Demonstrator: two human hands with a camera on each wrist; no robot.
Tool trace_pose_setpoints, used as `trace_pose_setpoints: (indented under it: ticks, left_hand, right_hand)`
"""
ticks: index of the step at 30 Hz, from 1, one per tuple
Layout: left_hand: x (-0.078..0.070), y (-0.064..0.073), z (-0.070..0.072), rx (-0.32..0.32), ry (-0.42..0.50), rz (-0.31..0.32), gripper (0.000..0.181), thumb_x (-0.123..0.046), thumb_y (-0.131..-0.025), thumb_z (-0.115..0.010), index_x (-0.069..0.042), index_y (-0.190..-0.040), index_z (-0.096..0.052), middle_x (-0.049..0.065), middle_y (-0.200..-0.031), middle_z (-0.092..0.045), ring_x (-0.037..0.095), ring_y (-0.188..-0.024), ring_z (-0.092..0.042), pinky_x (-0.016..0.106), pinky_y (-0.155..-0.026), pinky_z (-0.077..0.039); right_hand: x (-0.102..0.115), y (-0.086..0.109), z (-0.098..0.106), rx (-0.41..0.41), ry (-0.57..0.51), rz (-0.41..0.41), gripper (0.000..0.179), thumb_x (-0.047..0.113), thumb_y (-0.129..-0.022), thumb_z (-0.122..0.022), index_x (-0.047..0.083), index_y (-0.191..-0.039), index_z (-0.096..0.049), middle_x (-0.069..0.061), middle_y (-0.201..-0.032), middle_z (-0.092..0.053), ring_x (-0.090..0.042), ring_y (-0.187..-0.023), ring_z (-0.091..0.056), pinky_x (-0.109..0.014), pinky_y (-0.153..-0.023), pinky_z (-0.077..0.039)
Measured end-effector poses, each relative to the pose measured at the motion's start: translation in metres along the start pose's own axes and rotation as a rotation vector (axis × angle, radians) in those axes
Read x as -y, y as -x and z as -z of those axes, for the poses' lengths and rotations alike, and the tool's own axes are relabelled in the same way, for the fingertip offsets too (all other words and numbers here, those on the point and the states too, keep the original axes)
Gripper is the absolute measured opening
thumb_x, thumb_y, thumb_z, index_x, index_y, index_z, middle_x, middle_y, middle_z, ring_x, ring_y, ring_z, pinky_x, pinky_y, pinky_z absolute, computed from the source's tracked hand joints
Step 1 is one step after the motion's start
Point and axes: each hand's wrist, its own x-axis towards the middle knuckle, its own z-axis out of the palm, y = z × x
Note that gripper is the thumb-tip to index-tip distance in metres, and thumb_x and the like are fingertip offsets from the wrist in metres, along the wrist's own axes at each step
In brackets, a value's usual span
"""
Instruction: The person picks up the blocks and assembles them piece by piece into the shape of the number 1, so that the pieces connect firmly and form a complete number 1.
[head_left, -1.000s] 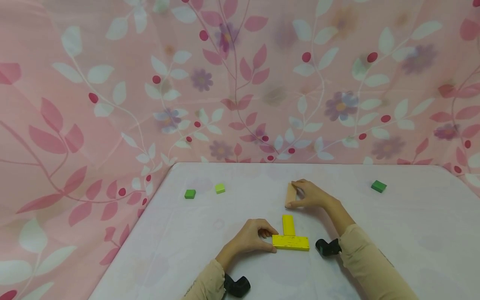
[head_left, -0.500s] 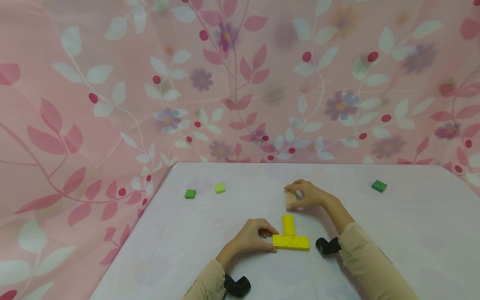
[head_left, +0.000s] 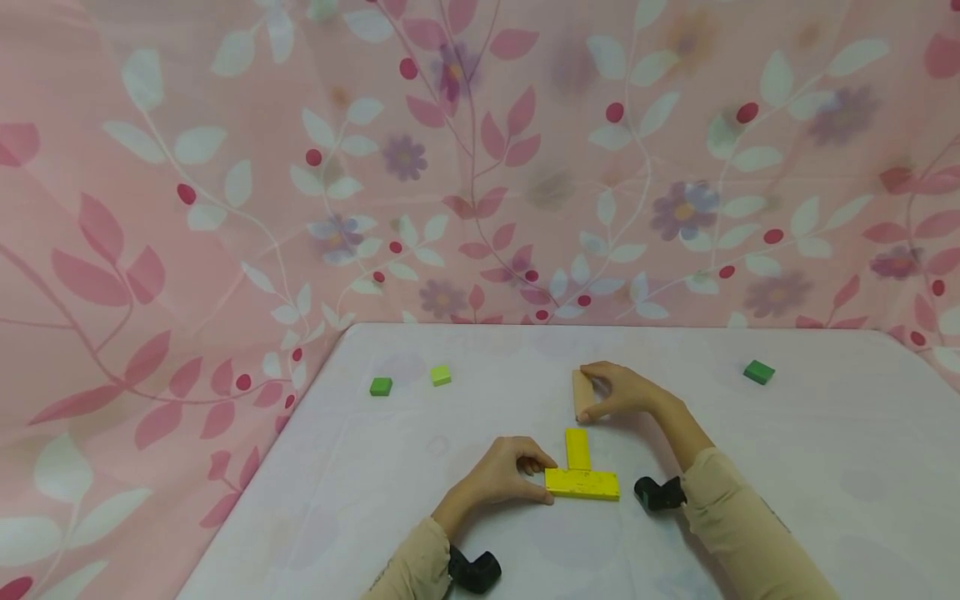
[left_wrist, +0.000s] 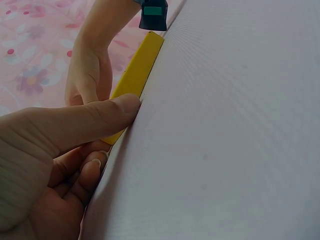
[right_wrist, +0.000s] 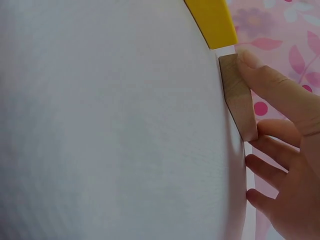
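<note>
In the head view a long yellow block (head_left: pixel 592 485) lies crosswise on the table, with a second yellow block (head_left: pixel 577 450) pointing away from its middle to form a T. My left hand (head_left: pixel 504 473) pinches the left end of the long block between thumb and fingers; the left wrist view has the thumb (left_wrist: pixel 110 112) on its near side. Just beyond the T, my right hand (head_left: pixel 624 392) holds a plain wooden block (head_left: pixel 581 398) by its two ends. A small gap separates this block from the yellow one (right_wrist: pixel 215 25) in the right wrist view, where its slanted end shows.
Two small green blocks, one mid-green (head_left: pixel 381 387) and one lime (head_left: pixel 440 376), lie at the back left. A dark green block (head_left: pixel 759 372) sits at the back right. A white cloth covers the table (head_left: pixel 390 467), and a pink floral curtain (head_left: pixel 480 167) hangs behind it.
My right hand has turned the wooden block and brought it slightly nearer the yellow T. The left hand and the yellow blocks stay put.
</note>
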Motion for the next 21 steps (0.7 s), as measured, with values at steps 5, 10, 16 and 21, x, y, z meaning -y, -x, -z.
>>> trace_pose_setpoints:
  ticks: [5, 10, 16, 21]
  left_hand:
    - [0.0, 0.0, -0.0002, 0.002, -0.003, -0.002, 0.034, -0.01, -0.066, -0.085, -0.005, -0.097, -0.072, 0.002, -0.087, -0.068, 0.001, -0.073, -0.053, 0.016, -0.068, -0.047]
    - [-0.0001, -0.0002, 0.0005, 0.003, -0.011, -0.01, 0.034, -0.01, -0.067, -0.085, -0.005, -0.097, -0.072, 0.003, -0.088, -0.068, 0.001, -0.073, -0.054, 0.016, -0.068, -0.047]
    - [-0.0001, 0.0002, 0.0008, 0.0, -0.012, -0.03, 0.033, -0.01, -0.067, -0.085, -0.004, -0.097, -0.072, 0.004, -0.087, -0.068, 0.002, -0.073, -0.054, 0.016, -0.067, -0.048]
    - [0.0009, -0.0004, -0.0002, 0.005, -0.012, -0.015, 0.034, -0.011, -0.067, -0.085, -0.005, -0.098, -0.072, 0.003, -0.088, -0.068, 0.0, -0.073, -0.053, 0.016, -0.068, -0.047]
  right_hand:
    - [-0.0018, 0.0006, -0.0019, -0.014, -0.013, -0.002, 0.092, 0.044, -0.069, -0.081, -0.004, -0.137, -0.042, -0.026, -0.141, -0.04, -0.043, -0.13, -0.034, -0.057, -0.105, -0.026]
    - [0.0007, -0.0004, -0.0043, -0.028, -0.008, 0.008, 0.093, 0.046, -0.068, -0.081, -0.005, -0.137, -0.043, -0.026, -0.14, -0.041, -0.042, -0.129, -0.035, -0.057, -0.105, -0.027]
    - [0.0059, -0.0021, -0.0066, -0.022, 0.0, 0.02, 0.092, 0.045, -0.069, -0.081, -0.005, -0.136, -0.043, -0.026, -0.14, -0.041, -0.043, -0.129, -0.035, -0.057, -0.105, -0.027]
    - [0.0077, -0.002, -0.0081, -0.014, 0.001, 0.018, 0.092, 0.046, -0.069, -0.08, -0.004, -0.137, -0.043, -0.026, -0.14, -0.041, -0.043, -0.129, -0.035, -0.057, -0.105, -0.028]
